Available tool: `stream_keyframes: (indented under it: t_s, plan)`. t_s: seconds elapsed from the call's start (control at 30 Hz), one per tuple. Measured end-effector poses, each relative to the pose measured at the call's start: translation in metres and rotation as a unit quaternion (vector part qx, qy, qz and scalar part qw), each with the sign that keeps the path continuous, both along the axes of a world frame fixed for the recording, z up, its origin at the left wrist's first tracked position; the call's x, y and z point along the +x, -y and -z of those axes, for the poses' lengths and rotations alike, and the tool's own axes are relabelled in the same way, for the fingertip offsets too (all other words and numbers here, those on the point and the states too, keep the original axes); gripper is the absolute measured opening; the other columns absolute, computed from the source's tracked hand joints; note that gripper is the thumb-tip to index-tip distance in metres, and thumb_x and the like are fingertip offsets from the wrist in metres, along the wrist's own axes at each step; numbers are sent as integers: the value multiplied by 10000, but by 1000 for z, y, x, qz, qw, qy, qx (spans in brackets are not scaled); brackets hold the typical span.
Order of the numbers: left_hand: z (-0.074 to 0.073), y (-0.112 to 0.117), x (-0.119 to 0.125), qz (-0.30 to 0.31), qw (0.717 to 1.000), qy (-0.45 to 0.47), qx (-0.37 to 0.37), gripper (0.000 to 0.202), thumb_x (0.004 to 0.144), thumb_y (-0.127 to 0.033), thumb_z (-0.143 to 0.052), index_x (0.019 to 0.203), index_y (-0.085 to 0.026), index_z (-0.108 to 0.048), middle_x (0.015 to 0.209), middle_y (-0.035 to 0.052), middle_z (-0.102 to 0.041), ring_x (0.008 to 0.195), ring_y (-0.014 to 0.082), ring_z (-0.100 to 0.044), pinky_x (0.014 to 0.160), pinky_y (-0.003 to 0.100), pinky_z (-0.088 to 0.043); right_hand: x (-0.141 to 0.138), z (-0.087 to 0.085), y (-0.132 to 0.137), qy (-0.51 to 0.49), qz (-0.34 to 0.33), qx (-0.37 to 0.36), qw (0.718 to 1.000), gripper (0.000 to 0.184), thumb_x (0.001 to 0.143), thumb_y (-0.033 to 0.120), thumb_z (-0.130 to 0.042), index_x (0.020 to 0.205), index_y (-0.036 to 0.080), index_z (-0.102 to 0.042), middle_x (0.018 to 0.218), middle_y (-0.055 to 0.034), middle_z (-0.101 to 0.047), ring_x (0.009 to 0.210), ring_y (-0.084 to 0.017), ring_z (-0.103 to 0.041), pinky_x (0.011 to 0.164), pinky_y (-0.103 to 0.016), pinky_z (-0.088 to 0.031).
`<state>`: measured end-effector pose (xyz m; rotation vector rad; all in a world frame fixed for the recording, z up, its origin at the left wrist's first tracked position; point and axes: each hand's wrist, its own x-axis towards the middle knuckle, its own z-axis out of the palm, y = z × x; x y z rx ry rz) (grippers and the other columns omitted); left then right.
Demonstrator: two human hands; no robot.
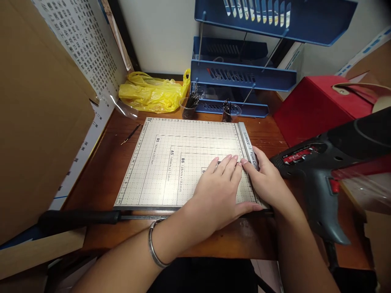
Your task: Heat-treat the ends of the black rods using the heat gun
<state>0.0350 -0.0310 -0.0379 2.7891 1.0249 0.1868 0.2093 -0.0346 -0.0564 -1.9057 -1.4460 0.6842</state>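
Observation:
A cream paper cutter (159,162) with a printed grid and paper-size outlines lies on the wooden desk before me. My left hand (215,191) rests palm down on its right half, fingers stretched out together and thumb apart towards the near right corner. At the cutter's grey right edge, my right hand (269,179) is wrapped around the side, its thumb on top beside my left fingertips. The other right fingers are mostly hidden beyond the edge. Along the near side runs the cutter's blade arm, ending in a black handle (79,217) at the left.
A grey power tool (317,179) with a red trigger stands close to my right arm, before a red box (305,106). Behind the cutter are two clear cups (187,112) of thin black items, a yellow plastic bag (152,93) and a blue tiered rack (241,75). Cardboard (36,122) borders the left.

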Motion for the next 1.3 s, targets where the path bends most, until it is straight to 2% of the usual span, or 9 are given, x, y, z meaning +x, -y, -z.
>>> stream_keyframes:
  t_s: [0.1, 0.3, 0.47, 0.67, 0.8, 0.87, 1.07, 1.3]
  plan:
    - [-1, 0, 0, -1, 1000, -9, 0, 970, 991, -785, -270, 1592, -27, -353, 1673, 157, -309, 1577, 278, -289, 1299, 471, -265, 0, 0, 0, 0, -4, 2, 1000, 538, 977, 479, -526, 1454, 231, -521, 1477, -116, -595, 1368, -325, -556, 1170, -530, -414]
    - [1, 0, 0, -3, 1000, 3, 0, 945, 1021, -744, -125, 1585, -26, -369, 1669, 157, -329, 1577, 276, -288, 1297, 476, -260, 3, 3, 0, -9, 0, 1, 1000, 539, 996, 497, -488, 1466, 234, -510, 1514, -116, -565, 1384, -328, -543, 1182, -541, -399]
    - [2, 0, -1, -1, 1000, 11, -4, 947, 1015, -757, -179, 1578, -23, -381, 1663, 167, -339, 1575, 286, -294, 1295, 488, -265, 2, 2, 0, -18, 2, -2, 1000, 545, 1002, 490, -469, 1478, 227, -502, 1522, -114, -558, 1406, -324, -522, 1203, -534, -375]
    - [1, 0, -1, -1, 1000, 1, -10, 953, 1001, -768, -264, 1593, -26, -349, 1676, 159, -317, 1581, 277, -279, 1303, 477, -251, 3, 2, -1, -3, -7, 0, 1000, 570, 978, 502, -525, 1474, 222, -503, 1519, -120, -559, 1402, -333, -524, 1192, -533, -388]
    - [4, 0, -1, -5, 1000, 17, 1, 955, 1005, -768, -206, 1585, -25, -365, 1665, 159, -353, 1574, 273, -296, 1304, 482, -243, 4, 5, 0, -13, -10, 4, 1000, 570, 997, 496, -488, 1492, 213, -484, 1527, -120, -551, 1405, -319, -520, 1212, -530, -359]
    - [5, 1, 0, -5, 1000, 21, 7, 964, 1004, -766, -163, 1579, -21, -373, 1651, 162, -381, 1565, 275, -315, 1307, 510, -225, 4, 4, -1, -10, -8, 2, 1000, 569, 993, 495, -496, 1490, 217, -488, 1520, -113, -558, 1402, -315, -522, 1216, -525, -354]
    - [7, 4, 0, -23, 999, 36, 33, 924, 1021, -732, -89, 1574, -51, -381, 1642, 146, -398, 1552, 291, -331, 1252, 686, -234, 3, 3, -1, 4, -10, 2, 1000, 557, 976, 493, -522, 1469, 232, -509, 1507, -105, -571, 1378, -320, -545, 1180, -512, -400]
    - [8, 5, 0, -26, 998, 30, 45, 960, 997, -764, -86, 1578, -59, -380, 1643, 147, -393, 1546, 312, -331, 1228, 704, -265, 2, 3, -1, 12, -3, -5, 1000, 562, 973, 494, -518, 1474, 238, -509, 1518, -101, -562, 1369, -320, -554, 1124, -486, -459]
